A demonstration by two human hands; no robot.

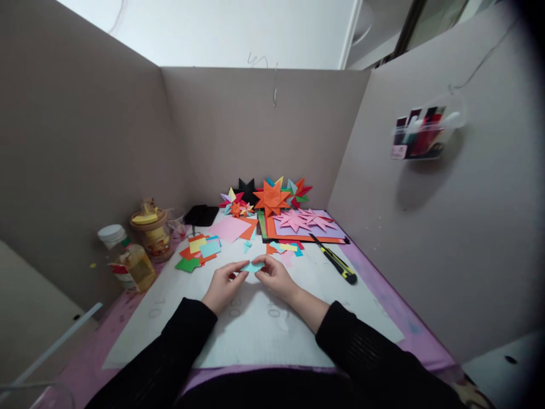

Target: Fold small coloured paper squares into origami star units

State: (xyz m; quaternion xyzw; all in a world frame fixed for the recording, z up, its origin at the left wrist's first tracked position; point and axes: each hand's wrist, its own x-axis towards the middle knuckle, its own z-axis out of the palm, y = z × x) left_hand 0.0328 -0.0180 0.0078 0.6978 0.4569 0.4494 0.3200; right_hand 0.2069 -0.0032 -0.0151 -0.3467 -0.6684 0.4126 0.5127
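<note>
Now, pale-blue paper [252, 267]: over the white sheet [264, 343]; its creases are too small to read.
Left hand [225, 284]: pinches the paper's left end.
Right hand [276, 279]: pinches the right end.
Folding, it seems: best to line up the edges before pressing, then run each crease firmly outward from the middle.
Yellow-black cutter [334, 259]: lies to the right, apart from the right hand; best left alone while both hands are busy.
</note>
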